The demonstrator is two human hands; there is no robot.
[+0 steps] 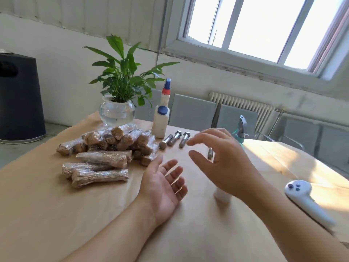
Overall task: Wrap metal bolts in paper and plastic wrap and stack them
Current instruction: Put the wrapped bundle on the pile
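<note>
head view: nearest, two bare forearms reach over brown paper (56, 214) that covers the table. the left hand (164, 184) lies palm up, fingers relaxed and slightly spread, holding nothing. the right hand (219, 159) hovers above the paper, palm down, thumb and fingers loosely arched apart with nothing between them. below the right wrist a small blurred whitish object (222, 195) sits on the paper; i cannot tell what it is. to the right, a white handheld controller (306, 199) with small dark buttons lies on the paper in a patch of sunlight.

left of the left hand sits a pile of wrapped bolts (105, 150), each in brown paper under shiny plastic wrap, the nearer ones lying side by side and the farther ones heaped on each other. just past the pile, three bare metal bolts (173, 140) lie in a row, with part of a fourth bolt (210, 153) showing between the right hand's thumb and fingers. a white glue bottle (160, 118) with a blue cap stands just behind the row. behind the right hand a teal spray bottle (240, 133) is partly hidden. farther back, a leafy plant (120, 72) grows in a glass bowl (117, 112) of water. beyond are grey chairs (192, 112), a radiator (243, 104), a dark bin (18, 99) and a bright window (255, 27).
</note>
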